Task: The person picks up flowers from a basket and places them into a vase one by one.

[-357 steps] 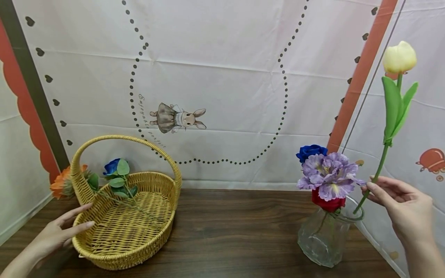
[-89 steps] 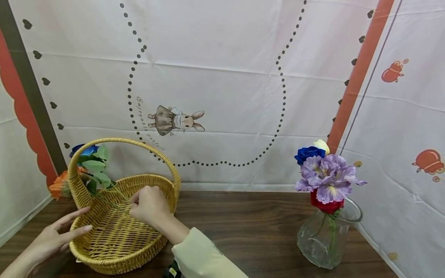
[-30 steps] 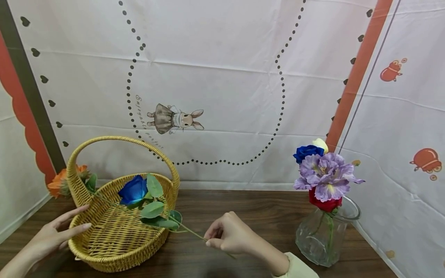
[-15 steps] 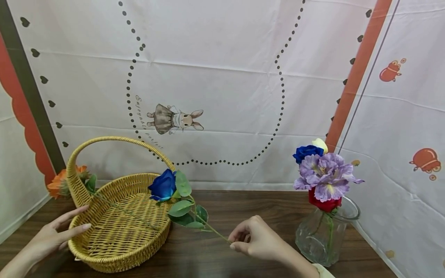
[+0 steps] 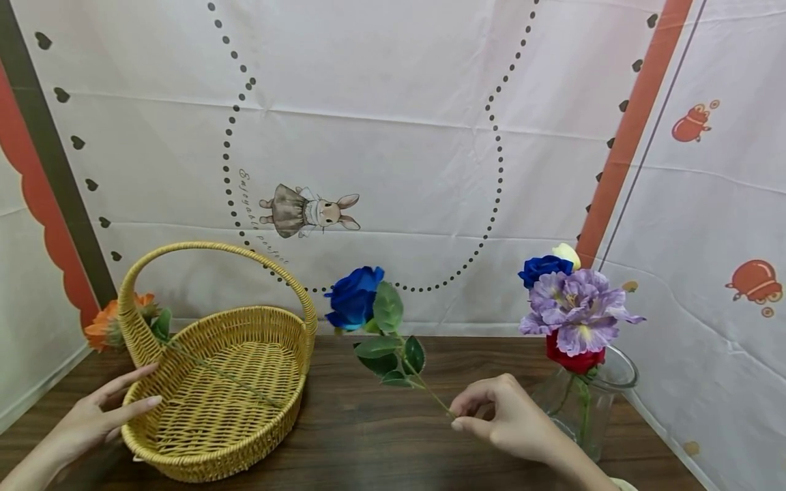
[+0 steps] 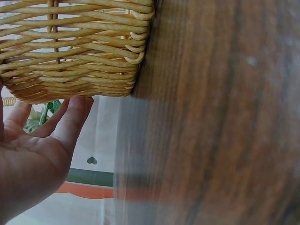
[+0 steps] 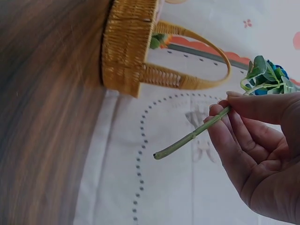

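My right hand (image 5: 506, 416) pinches a blue rose (image 5: 356, 296) low on its thin green stem between thumb and fingers. The bloom leans up and left over the table, and the cut stem end (image 7: 161, 153) sticks out past my fingers in the right wrist view. My left hand (image 5: 101, 416) rests with extended fingers against the left side of a yellow wicker basket (image 5: 215, 464). In the left wrist view, fingertips (image 6: 78, 102) touch the weave. An orange flower (image 5: 106, 324) lies across the basket's left rim, its stem inside.
Right of my hand stands a clear glass vase (image 5: 623, 382), partly hidden by it. It holds a purple flower (image 5: 577, 310), a red flower (image 5: 568, 356), another blue rose (image 5: 540, 269) and a pale yellow tulip (image 5: 566, 255). A printed cloth (image 5: 381, 136) hangs behind the wooden table (image 5: 368, 436).
The tulip, earlier in my right hand, stands in the vase. My right hand has taken the blue rose out of the basket and carried it rightward and up. My left hand stays put.
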`<state>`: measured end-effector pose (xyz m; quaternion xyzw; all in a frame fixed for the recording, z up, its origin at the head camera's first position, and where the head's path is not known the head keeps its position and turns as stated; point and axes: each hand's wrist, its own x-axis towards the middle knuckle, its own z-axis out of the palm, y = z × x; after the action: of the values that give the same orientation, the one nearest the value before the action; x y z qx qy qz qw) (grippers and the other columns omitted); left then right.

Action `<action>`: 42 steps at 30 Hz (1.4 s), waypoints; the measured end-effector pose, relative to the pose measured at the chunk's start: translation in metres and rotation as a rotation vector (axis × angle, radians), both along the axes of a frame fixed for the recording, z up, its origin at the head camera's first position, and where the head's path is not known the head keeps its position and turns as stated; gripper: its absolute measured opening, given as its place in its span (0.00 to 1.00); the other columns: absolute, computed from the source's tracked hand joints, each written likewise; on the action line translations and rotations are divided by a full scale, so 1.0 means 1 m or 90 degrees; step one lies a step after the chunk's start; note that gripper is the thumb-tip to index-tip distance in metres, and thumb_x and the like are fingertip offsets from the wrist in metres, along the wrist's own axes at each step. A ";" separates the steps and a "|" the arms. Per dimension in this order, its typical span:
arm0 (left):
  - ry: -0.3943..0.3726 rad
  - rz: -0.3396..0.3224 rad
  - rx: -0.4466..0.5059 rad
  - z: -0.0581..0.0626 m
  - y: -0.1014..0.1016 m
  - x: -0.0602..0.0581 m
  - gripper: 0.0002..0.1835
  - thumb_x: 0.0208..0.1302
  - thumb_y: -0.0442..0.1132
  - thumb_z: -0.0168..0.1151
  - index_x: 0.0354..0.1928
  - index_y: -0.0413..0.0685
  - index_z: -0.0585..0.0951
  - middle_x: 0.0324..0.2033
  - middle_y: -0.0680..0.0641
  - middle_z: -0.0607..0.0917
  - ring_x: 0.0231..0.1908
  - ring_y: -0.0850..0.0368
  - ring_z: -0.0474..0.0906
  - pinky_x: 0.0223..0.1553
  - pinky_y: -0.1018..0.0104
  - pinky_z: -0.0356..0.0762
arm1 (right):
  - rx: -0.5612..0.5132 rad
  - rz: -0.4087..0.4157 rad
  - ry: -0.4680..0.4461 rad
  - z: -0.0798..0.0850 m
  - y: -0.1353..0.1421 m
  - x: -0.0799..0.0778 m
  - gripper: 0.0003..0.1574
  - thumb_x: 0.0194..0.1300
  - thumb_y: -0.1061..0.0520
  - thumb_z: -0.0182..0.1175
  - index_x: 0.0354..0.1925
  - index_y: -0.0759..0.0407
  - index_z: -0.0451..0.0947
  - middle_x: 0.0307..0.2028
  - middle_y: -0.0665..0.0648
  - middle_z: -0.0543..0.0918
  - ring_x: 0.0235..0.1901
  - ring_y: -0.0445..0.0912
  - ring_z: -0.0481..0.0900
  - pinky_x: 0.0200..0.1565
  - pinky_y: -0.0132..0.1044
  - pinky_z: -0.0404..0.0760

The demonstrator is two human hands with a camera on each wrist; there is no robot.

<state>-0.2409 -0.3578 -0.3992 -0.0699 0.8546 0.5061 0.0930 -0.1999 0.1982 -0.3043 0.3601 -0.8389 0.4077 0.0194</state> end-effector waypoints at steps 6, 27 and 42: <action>0.003 0.000 0.000 0.001 0.000 0.001 0.45 0.62 0.58 0.53 0.71 0.63 0.38 0.10 0.59 0.57 0.12 0.64 0.58 0.21 0.61 0.67 | -0.018 -0.016 0.032 0.003 0.022 0.004 0.02 0.55 0.62 0.64 0.31 0.61 0.81 0.26 0.49 0.82 0.26 0.34 0.76 0.25 0.33 0.77; 0.018 -0.013 0.010 0.002 0.001 0.004 0.40 0.64 0.55 0.52 0.70 0.69 0.41 0.15 0.57 0.59 0.14 0.64 0.57 0.23 0.61 0.66 | -0.043 -0.168 0.095 0.007 0.084 0.020 0.09 0.52 0.71 0.63 0.33 0.62 0.81 0.29 0.42 0.82 0.24 0.36 0.78 0.20 0.33 0.75; 0.019 -0.014 0.003 0.001 -0.001 0.003 0.42 0.63 0.56 0.53 0.71 0.63 0.40 0.24 0.43 0.72 0.20 0.65 0.67 0.26 0.61 0.72 | -0.097 -0.413 0.169 0.029 0.127 0.031 0.13 0.49 0.75 0.63 0.29 0.59 0.82 0.25 0.40 0.82 0.21 0.36 0.79 0.23 0.25 0.73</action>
<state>-0.2384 -0.3592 -0.3980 -0.0529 0.8553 0.5083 0.0857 -0.1688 0.3251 -0.2755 0.1224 -0.8668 0.3914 0.2836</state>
